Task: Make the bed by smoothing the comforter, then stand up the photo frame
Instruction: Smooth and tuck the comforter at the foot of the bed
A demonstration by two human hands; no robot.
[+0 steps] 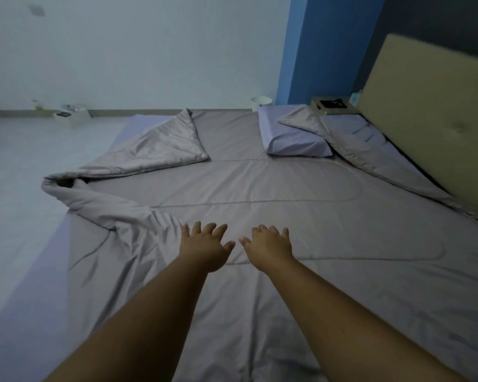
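Note:
A grey quilted comforter [287, 183] covers most of the bed. Its far left corner [160, 144] is folded back in a triangle, and the left edge [94, 199] is rolled and bunched into wrinkles. My left hand [204, 246] lies palm down on the comforter beside those wrinkles, fingers spread. Just to its right, my right hand [268, 246] rests flat on the fabric, fingers apart, holding nothing. A dark flat object that may be the photo frame [333, 103] lies on the bedside table [319, 106] by the headboard.
A lavender pillow [293, 133] lies at the head end with a comforter corner folded over it. A tan padded headboard [439, 119] runs along the right. A white bin [261, 102] stands behind the bed. Small items sit on the floor [69, 115] by the far wall.

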